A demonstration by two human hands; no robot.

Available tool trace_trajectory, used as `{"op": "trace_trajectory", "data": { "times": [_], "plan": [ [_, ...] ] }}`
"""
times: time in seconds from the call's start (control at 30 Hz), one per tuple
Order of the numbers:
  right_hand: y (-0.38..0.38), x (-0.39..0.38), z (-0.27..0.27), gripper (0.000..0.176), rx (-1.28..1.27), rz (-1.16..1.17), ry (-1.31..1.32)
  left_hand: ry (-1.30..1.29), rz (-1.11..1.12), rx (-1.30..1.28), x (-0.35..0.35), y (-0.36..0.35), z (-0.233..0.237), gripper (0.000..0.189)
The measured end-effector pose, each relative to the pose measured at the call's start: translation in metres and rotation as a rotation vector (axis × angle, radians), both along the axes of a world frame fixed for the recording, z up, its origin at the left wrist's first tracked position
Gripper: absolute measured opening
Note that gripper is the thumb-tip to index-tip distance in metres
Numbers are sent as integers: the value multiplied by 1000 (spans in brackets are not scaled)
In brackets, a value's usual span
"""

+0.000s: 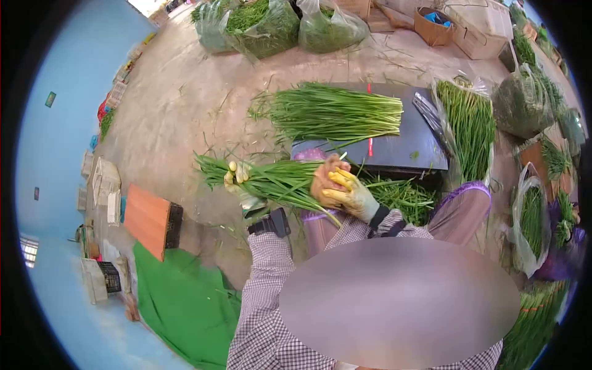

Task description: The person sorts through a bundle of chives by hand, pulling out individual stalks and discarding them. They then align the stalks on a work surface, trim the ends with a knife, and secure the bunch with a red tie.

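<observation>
A loose bunch of garlic chives (280,177) stretches across in front of my knees, leafy ends to the left. My left hand (242,182), in a pale glove with yellowed fingertips, is closed round the leafy part. My right hand (351,194), in a yellow-stained glove, is closed at the stem end. Against its fingers shows a brownish lump (330,180) that I cannot make out clearly. Just beyond, a larger, neatly laid pile of chives (339,111) rests on a dark board (385,157), over a red strap (370,147).
A metal blade-like tool (430,117) lies on the board's right side. Bagged chives (468,126) stand beside it, and loose leaves (404,200) lie below. More filled bags (265,31) stand at the back. An orange panel (147,219) and green cloth (185,308) are at left.
</observation>
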State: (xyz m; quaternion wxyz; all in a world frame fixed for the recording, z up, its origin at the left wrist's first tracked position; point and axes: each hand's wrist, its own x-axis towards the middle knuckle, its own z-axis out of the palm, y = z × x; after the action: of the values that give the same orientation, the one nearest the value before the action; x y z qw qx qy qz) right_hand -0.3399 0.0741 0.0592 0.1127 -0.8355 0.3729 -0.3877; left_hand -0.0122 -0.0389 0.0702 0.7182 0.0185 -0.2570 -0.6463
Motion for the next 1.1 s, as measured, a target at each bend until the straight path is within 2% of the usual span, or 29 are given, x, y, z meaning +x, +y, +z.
{"op": "trace_trajectory", "data": {
  "times": [0.07, 0.1, 0.13, 0.17, 0.2, 0.27, 0.33, 0.4, 0.43, 0.53, 0.6, 0.63, 0.67, 0.8, 0.87, 0.9, 0.93, 1.0, 1.03, 1.1],
  "plan": [
    [0, -11, -19, 44, 935, -32, -785, 86, 21, 11, -14, -1, 11, 12],
    [0, -41, -29, 41, 976, 111, -1049, 161, -30, -21, -7, -9, 3, 13],
    [5, -66, -12, 40, 512, 13, -558, 116, -41, -52, -5, -7, 5, 13],
    [10, -91, 8, 38, 7, -261, -147, 72, -52, -84, -6, -6, 10, 13],
    [16, -85, 37, 47, 173, -202, -448, 25, -64, -113, -6, -5, 13, 13],
    [16, -58, 100, 52, 124, -248, -377, 26, 18, -44, -3, -3, 5, 15],
    [9, -11, 122, 53, 98, -141, -162, 60, 45, -50, -11, -5, 6, 16],
    [-3, 31, 45, 56, 6, -55, 117, 104, 17, -13, -7, -6, -1, 13],
    [3, 27, 21, 48, -143, -59, 160, 104, 0, -8, 4, -9, -16, 13],
    [11, 3, 44, 35, 929, 80, -577, 117, 1, 2, 10, -3, -25, 12],
    [12, -25, -4, 20, 5, 14, 44, 217, 27, 18, -2, -1, -24, 11],
    [13, -36, 18, 17, 30, 61, 75, 192, 26, -9, 5, -7, -33, 10],
    [19, -49, 33, 16, 76, -53, 265, 229, 14, -21, 0, -5, -30, 11],
    [68, -114, 121, 25, -2, -529, -14, 303, -8, -75, -14, -6, -24, 11],
    [105, -164, 154, 25, -28, -704, 14, 299, 37, -44, -18, -5, -23, 10],
    [127, -181, 177, 28, -110, -788, 111, 313, -13, -85, -18, -6, -23, 11],
    [153, -211, 169, 31, -18, -943, 52, 325, -61, -129, -16, -10, -23, 11],
    [197, -265, 157, 42, 123, -1112, 181, 334, -90, -173, -13, -15, -20, 12],
    [208, -276, 157, 48, 215, -1113, 458, 334, -76, -171, -16, -17, -15, 13],
    [214, -273, 167, 50, 619, -1247, 491, 354, -115, -204, -30, -19, 2, 15]
  ]
}}
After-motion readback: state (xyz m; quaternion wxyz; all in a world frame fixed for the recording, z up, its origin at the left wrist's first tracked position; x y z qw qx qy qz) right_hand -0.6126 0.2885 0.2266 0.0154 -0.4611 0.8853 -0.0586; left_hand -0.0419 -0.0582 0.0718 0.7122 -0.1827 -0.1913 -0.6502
